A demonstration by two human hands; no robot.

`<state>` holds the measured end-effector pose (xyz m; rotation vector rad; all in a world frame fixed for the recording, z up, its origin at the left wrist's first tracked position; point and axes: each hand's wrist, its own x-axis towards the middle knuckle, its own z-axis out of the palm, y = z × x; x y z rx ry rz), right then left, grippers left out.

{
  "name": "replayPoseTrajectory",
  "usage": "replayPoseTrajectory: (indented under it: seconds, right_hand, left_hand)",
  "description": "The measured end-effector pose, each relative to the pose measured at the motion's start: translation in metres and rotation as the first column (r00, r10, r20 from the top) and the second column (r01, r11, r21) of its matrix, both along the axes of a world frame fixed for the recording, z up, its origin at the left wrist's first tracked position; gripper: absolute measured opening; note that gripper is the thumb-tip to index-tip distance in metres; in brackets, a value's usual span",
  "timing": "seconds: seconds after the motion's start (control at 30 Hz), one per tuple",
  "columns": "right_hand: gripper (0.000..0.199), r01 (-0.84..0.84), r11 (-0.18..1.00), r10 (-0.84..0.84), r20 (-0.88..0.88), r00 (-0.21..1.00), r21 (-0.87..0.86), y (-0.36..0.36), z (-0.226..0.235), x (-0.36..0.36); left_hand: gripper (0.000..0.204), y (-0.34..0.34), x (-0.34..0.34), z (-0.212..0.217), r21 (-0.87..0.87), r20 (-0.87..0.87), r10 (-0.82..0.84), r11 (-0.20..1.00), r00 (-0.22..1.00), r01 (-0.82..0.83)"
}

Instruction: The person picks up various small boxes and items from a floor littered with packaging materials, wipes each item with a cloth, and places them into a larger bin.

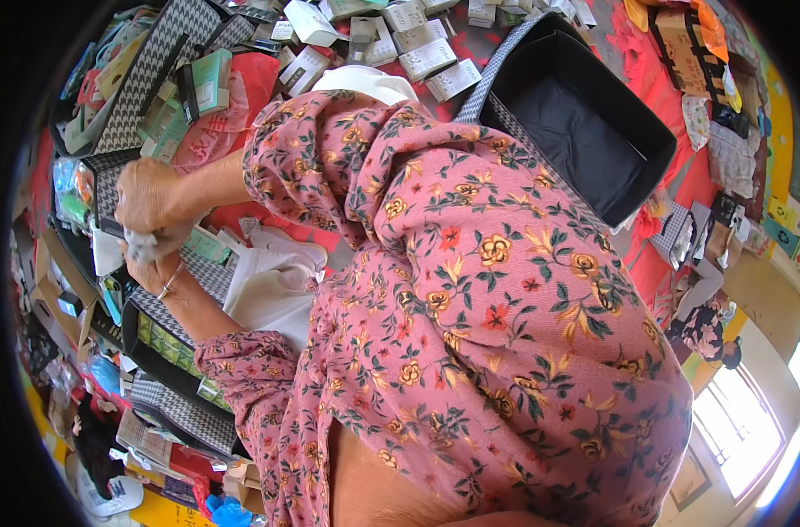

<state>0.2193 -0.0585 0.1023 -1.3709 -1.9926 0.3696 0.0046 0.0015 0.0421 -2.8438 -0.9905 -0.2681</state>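
Two hands meet at the left of the view over a small pale crumpled wad [141, 243]; the upper hand [150, 200] has its fingers curled tight around the wad's top, while the lower hand [154, 268], a thin bangle at its wrist, touches it from beneath, grip hidden; which is left or right I cannot tell; beside them a white bag [272, 285] lies on houndstooth boxes [176, 329] packed with green packets; farther off, a black-lined bin [584, 123] gapes beside scattered white cartons [422, 53].

sleeve [470, 263]: soft matt floral cloth
bin [584, 123]: woven houndstooth fabric, matt black lining
small boxes [426, 57]: smooth printed cardboard
bag [268, 290]: thin white plastic
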Motion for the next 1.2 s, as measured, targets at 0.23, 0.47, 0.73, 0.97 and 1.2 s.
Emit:
replayPoseTrajectory:
  seconds: [0.23,0.47,0.73,0.97,1.2]
  right_hand:
    - [0.03,0.424,0.788,-0.616,-0.576,0.538,-0.446,0.023,-0.024,-0.007]
    - [0.024,0.227,0.899,-0.278,0.088,0.957,0.374,0.028,-0.04,0.034]
    - [0.024,0.405,0.884,-0.43,-0.741,0.515,-0.233,0.054,0.001,0.066]
    - [0.019,0.137,0.97,-0.07,-0.315,0.947,0.198,0.015,-0.013,-0.002]
    - [0.026,-0.423,0.828,0.348,-0.255,0.902,-0.367,-0.026,0.011,0.011]
  left_hand:
    - [0.037,-0.043,0.057,-0.003,-0.734,0.502,0.493,0.677,0.711,0.049]
    - [0.024,-0.073,0.114,0.031,-0.87,0.135,0.947,-0.029,0.293,0.492]
    - [0.04,-0.057,0.097,0.039,-0.223,0.073,0.991,-0.097,0.116,0.97]
    - [0.025,-0.054,0.101,0.017,-0.364,0.043,0.993,0.122,-0.114,0.923]
    - [0.041,-0.036,0.062,-0.001,-0.25,-0.006,0.942,0.324,-0.336,0.912]
